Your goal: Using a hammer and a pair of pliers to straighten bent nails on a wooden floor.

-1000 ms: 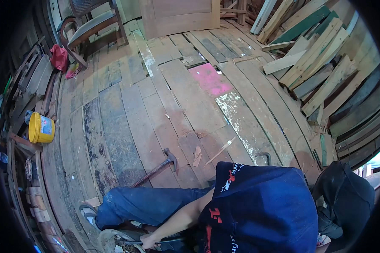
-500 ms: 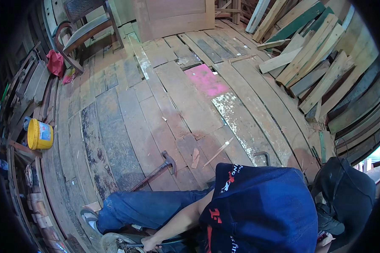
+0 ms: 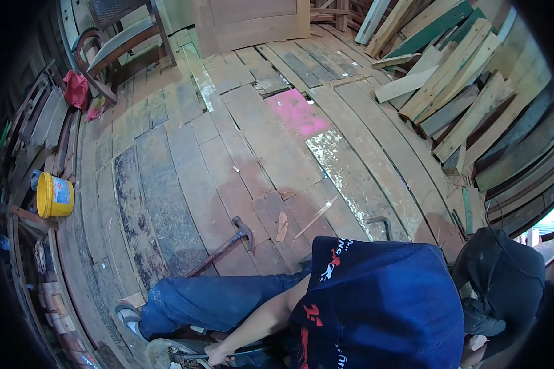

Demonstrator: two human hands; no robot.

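Observation:
My left forearm reaches down to the lower left. At its end my left hand (image 3: 217, 354) is closed around a thin dark rod-like thing (image 3: 194, 357) whose kind I cannot make out. The rod lies over a round pale container (image 3: 158, 353) with small jumbled items inside, cut off by the lower edge. At the lower right, beside my dark-clad right knee (image 3: 501, 264), only part of my right hand (image 3: 473, 353) shows, and its fingers are in shadow. My blue shirt (image 3: 388, 301) covers the middle. Beyond my left leg (image 3: 221, 301) lies a claw hammer (image 3: 243, 230).
Wood scraps (image 3: 282, 226) and a bent metal bar (image 3: 383, 226) lie on the gapped plank floor (image 3: 252, 123). A yellow bucket (image 3: 54, 195) stands left, a wooden chair (image 3: 120, 46) far left. Leaning boards (image 3: 455, 74) fill the right, and a panelled door (image 3: 252, 24) stands at the back.
The whole view has shifted slightly, so the floor things sit a little farther left. My left hand keeps its hold on the rod-like thing. The hammer and scraps stay where they lay.

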